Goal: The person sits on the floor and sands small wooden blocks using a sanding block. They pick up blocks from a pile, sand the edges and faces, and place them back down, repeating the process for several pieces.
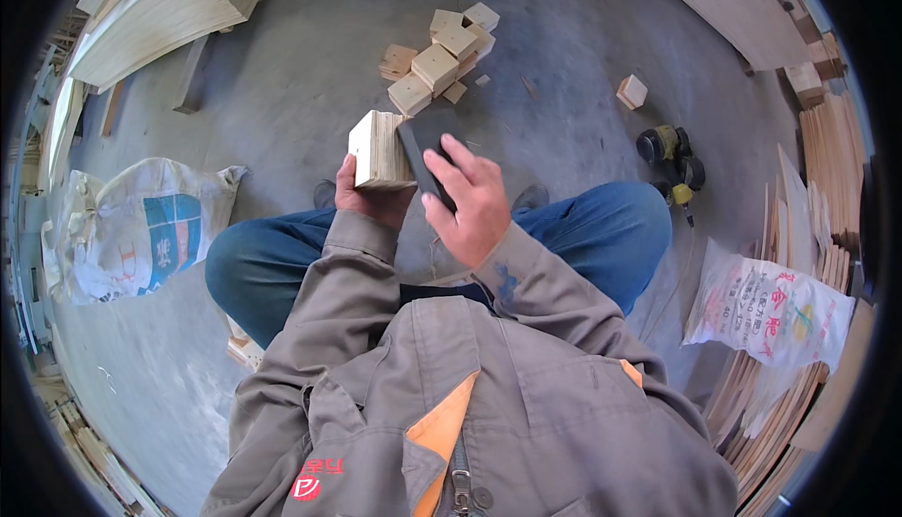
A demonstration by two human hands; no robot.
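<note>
My left hand (374,199) grips a layered plywood block (379,148) from below, its thumb on the pale left face. In my right hand (473,199) is a dark, flat sanding block (420,162), tilted and set against the right side of the plywood block. The right fingers lie over the back of the sanding block. Both hands are raised in front of my bent knees. Beyond them a pile of similar wooden blocks (435,68) rests on the floor.
A single block (631,92) and a yellow-and-black power tool (673,158) with a cord lie at the right. White sacks stand at the left (103,235) and right (752,301). Plywood stacks (178,14) and thin wood sheets (832,169) line the sides.
</note>
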